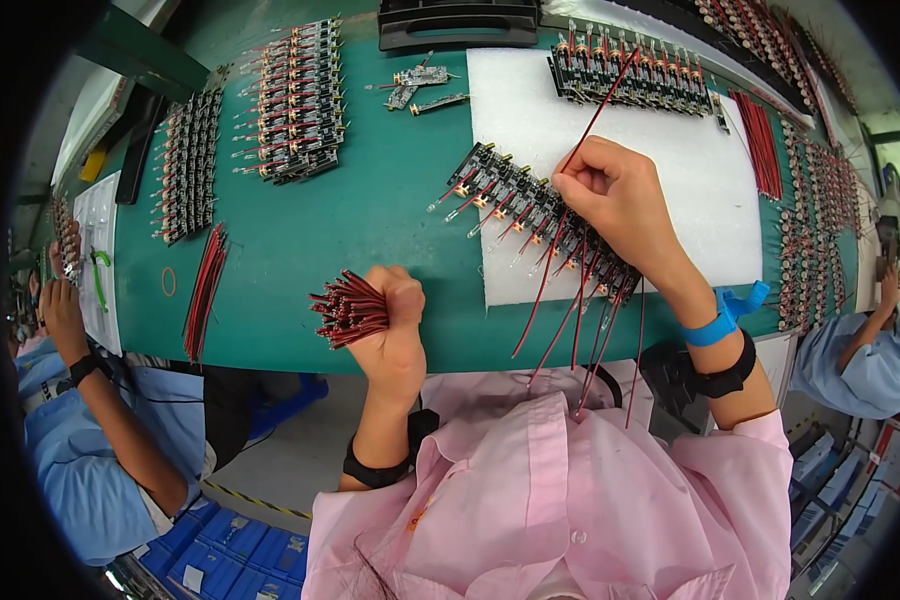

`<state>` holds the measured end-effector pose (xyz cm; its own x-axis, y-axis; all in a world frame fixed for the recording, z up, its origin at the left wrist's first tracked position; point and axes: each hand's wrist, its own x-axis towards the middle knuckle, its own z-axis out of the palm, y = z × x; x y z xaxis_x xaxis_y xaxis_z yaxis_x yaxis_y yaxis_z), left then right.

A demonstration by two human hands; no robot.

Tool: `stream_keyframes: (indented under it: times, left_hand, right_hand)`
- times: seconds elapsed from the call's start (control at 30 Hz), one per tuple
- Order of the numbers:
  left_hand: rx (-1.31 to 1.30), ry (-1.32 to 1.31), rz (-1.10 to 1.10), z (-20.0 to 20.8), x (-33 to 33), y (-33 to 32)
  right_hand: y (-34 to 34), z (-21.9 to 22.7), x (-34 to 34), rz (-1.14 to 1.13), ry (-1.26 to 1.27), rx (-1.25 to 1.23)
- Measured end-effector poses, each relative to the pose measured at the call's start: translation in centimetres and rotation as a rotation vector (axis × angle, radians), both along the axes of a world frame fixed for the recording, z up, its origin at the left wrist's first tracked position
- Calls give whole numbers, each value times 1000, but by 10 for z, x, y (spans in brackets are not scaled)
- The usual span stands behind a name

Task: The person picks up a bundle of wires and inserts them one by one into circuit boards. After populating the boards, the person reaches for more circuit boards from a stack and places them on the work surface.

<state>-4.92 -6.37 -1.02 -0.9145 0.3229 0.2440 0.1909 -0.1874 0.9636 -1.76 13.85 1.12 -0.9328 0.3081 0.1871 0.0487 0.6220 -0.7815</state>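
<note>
Head view, as observed from beside the bench: the left hand [400,305] is closed in a fist around a bundle of red wires [347,310], held above the near edge of the green tabletop [400,190]. Thumb and forefinger of the right hand [615,190] pinch a single red wire [602,105] at the row of circuit boards [505,190], which lies aslant across the near left part of the white foam sheet [710,200] (several attached wires hang toward the person). A second board row [625,75] occupies the sheet's far side.
</note>
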Motion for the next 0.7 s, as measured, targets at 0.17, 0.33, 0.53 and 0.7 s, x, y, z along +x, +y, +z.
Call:
stream_keyframes:
  times: [0.17,0.33,0.53,0.7]
  left_hand:
    - [4,7,-3,1,0,1]
    - [0,24,-16,1,0,-1]
    - [106,-288,20,10,-9,-3]
    - [382,-594,29,29,-15,11]
  right_hand:
    - [0,0,2,60,91,87]
    - [0,7,2,96,38,153]
    - [0,9,4,141,19,251]
    - [0,10,9,214,105,551]
